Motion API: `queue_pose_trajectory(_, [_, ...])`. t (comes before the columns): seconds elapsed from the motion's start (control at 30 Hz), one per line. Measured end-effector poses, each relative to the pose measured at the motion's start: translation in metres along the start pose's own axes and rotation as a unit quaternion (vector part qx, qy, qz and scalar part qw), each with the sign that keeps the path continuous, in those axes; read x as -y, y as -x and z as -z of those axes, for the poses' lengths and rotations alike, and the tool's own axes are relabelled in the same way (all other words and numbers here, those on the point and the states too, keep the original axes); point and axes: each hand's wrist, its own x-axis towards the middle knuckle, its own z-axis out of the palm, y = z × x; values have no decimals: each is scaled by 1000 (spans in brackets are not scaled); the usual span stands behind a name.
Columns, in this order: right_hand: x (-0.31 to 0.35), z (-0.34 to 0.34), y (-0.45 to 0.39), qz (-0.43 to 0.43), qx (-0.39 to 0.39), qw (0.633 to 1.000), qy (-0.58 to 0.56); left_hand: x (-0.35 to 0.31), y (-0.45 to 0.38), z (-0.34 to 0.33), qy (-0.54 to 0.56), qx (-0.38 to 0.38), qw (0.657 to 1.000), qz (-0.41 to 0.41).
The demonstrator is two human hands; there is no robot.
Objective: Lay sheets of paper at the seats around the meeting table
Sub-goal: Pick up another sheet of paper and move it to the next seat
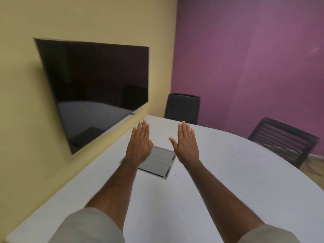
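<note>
While both hands hover flat over the tabletop [219, 181], left hand [140, 146] and right hand [186, 146] have fingers [142, 128] spread wide, holding nothing, and no paper shows anywhere. Sheets could skid on this smooth, white, curved surface, or catch on the grey metal hatch [157, 163] just below the palms. Two dark chairs [182, 107] stand beyond the fingertips.

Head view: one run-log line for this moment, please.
left hand: open, empty | right hand: open, empty | table: no paper visible
</note>
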Motion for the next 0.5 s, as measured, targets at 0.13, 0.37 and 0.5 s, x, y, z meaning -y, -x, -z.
queue_pose_trajectory(0.13, [-46, -29, -12, -56, 21, 998, 33, -19, -43, -55, 47, 34, 998, -35])
queue_pose_trajectory(0.37, [-126, -73, -20, -116, 46, 991, 57, -57, -83, -140, 92, 99, 988, -69])
queue_pose_trajectory(0.5, [-174, -110, -23, -152, 70, 985, 53, -75, -97, -198, 113, 136, 980, -85])
